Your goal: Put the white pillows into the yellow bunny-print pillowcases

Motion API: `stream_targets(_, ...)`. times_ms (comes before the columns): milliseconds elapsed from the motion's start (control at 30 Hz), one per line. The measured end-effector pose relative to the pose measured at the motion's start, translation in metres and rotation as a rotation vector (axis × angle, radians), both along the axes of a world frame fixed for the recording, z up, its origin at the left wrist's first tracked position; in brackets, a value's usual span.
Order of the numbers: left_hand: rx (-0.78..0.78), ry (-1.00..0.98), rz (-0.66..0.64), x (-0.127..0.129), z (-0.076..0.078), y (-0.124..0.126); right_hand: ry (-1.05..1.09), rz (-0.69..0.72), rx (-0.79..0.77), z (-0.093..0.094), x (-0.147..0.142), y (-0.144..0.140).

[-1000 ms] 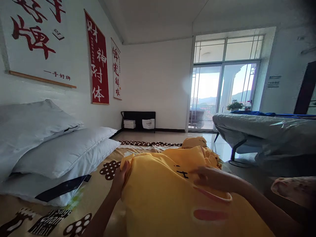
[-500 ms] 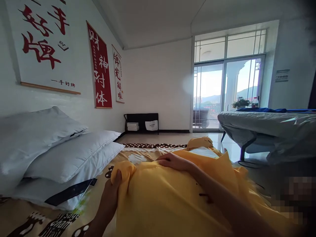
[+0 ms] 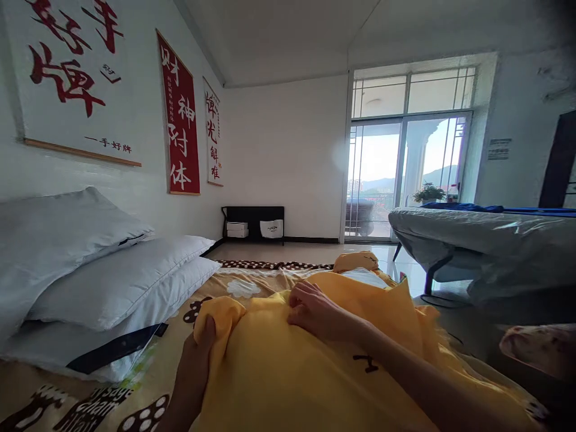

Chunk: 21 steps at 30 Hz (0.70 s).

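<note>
While it lies bunched across the patterned bedsheet [image 3: 252,282], one yellow pillowcase [image 3: 288,372] runs lengthwise away from the person. The left hand [image 3: 198,360] pinches its near-left corner; the right hand [image 3: 315,312], fingers curled, presses on top, farther along. Three white pillows [image 3: 112,282] are stacked to the left.

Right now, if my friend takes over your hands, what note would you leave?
Left hand: pinching the near-left corner of the yellow cover.
Right hand: pressed on top of the cover, fingers curled into the cloth.
Cover lies bunched on the bed sheet, its far end crumpled toward the window. White pillows are stacked to the left.
Done: cover is on the bed and gripped at one corner.
Left: it is wrinkled, not spread flat.
</note>
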State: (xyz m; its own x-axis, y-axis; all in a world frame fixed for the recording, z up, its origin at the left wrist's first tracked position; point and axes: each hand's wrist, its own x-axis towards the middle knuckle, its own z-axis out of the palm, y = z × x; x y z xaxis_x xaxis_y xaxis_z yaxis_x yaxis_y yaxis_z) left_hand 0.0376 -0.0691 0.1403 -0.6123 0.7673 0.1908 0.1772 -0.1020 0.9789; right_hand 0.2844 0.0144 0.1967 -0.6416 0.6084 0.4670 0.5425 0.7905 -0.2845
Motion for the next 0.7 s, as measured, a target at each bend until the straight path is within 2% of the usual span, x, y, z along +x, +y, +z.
stream_targets(100,0.005,-0.054,-0.062,0.008,0.007,-0.008,-0.05,-0.018,-0.125,-0.001,-0.002,0.001)
stream_targets(200,-0.031,-0.076,-0.077,0.005,0.014,-0.011,-0.01,0.031,-0.216,0.017,0.006,0.003)
stream_targets(300,-0.059,-0.106,-0.014,-0.007,0.017,-0.011,0.076,0.031,-0.146,0.046,0.029,0.001)
stream_targets(400,0.104,-0.218,-0.065,-0.009,0.019,-0.009,0.188,-0.079,-0.096,0.06,0.056,-0.002)
stream_targets(500,0.205,-0.234,-0.169,0.004,0.025,-0.007,0.193,-0.174,-0.083,0.048,0.069,0.001)
stream_targets(600,0.157,-0.162,-0.189,0.021,0.035,-0.003,0.043,-0.137,-0.037,0.031,0.069,0.004)
stream_targets(700,0.109,-0.247,-0.205,0.025,0.041,0.006,0.054,-0.198,0.105,0.026,0.07,0.007)
